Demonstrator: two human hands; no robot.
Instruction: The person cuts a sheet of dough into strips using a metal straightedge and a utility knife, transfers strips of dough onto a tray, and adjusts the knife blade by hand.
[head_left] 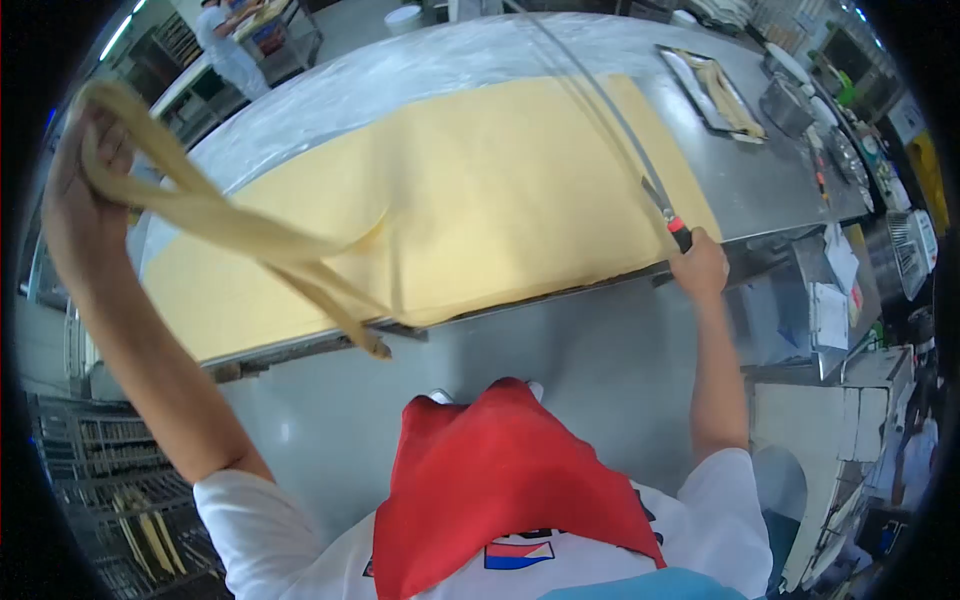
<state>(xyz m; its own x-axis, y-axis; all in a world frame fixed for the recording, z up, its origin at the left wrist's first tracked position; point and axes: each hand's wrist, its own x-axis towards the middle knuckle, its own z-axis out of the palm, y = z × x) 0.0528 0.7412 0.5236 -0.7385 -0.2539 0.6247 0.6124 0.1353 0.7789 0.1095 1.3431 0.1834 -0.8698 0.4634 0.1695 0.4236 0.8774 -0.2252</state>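
My left hand [88, 190] is raised at the far left, its fingers closed around long, pale yellow dough strips [235, 220]. The strips hang in loose loops to the right, their lower ends blurred near the table edge. A broad, flat dough sheet [500, 180] covers much of the table. At its right front edge, my right hand [700, 265] grips the red and black handle of a cutting tool [680, 234]. A short metal blade shows at its front. A long thin metal strip [610, 105] runs from there over the sheet; whether it joins the tool I cannot tell.
The metal table [780, 190] has a whitish, floured-looking far side. On its right stand a tray [700, 90] with dough pieces, a metal pot [788, 105] and other utensils. A rack [100, 450] is at lower left. Another person [228, 45] works in the background.
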